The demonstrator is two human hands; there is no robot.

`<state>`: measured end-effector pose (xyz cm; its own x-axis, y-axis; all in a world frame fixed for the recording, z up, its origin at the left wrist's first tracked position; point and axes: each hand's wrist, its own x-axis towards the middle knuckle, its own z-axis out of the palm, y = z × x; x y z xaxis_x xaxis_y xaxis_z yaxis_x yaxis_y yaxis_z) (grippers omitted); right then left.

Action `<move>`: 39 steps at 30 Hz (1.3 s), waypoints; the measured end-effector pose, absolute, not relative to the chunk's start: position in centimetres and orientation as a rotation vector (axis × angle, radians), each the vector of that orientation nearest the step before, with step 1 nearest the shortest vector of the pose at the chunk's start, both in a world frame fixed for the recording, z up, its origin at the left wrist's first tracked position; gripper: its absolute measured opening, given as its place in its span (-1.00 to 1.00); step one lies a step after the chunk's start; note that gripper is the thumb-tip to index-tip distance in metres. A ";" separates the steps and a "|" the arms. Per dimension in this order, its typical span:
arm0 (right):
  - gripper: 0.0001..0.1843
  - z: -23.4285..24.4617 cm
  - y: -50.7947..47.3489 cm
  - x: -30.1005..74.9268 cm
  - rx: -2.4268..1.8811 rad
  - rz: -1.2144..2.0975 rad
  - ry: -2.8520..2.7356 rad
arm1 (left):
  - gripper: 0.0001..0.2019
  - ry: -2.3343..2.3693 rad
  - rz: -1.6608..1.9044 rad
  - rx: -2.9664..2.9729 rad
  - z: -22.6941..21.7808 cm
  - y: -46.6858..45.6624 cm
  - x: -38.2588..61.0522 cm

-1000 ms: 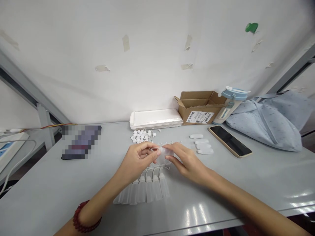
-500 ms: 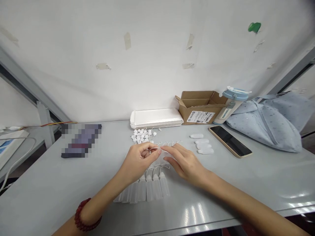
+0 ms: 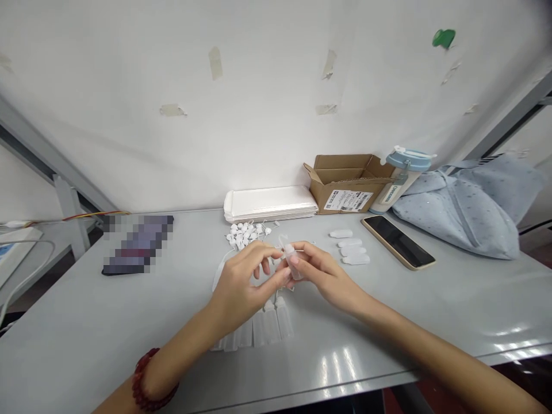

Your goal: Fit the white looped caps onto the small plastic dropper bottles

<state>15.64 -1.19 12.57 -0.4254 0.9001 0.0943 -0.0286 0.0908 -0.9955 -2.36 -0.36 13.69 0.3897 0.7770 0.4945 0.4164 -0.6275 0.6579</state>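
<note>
One bottle is up between one left hand and one right hand; four loose bottles lie apart. At least five more bottles show in the front row (part of it is hidden). White caps are heaped, too many to count exactly. One cardboard box, one tumbler, one fabric bag, one bracelet.

Dark red beaded bracelet round left forearm; right forearm bare.
</note>
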 end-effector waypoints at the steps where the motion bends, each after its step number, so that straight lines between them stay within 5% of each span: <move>1: -0.75 12.7 -1.1 15.7 -0.844 1.519 -1.506 | -0.86 0.988 1.192 2.328 13.5 -0.4 -2.3; 8: -0.75 12.2 -1.1 15.5 -0.724 1.735 -1.315 | -0.63 0.842 1.236 2.740 12.5 -0.3 -2.2; 28: -0.70 14.8 -0.7 17.9 -1.186 1.300 -2.007 | -0.67 0.736 1.031 2.732 13.0 -1.1 -2.0; 39: -0.73 14.9 -0.4 18.8 -1.128 1.459 -2.529 | -0.72 0.659 0.611 2.837 12.2 -3.2 -1.4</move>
<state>18.83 -0.42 14.86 -0.7399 0.5882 -0.3264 0.5770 0.3056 -0.7574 -1.41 -3.18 12.16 0.8189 0.4534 0.3520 0.3858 -0.8888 0.2474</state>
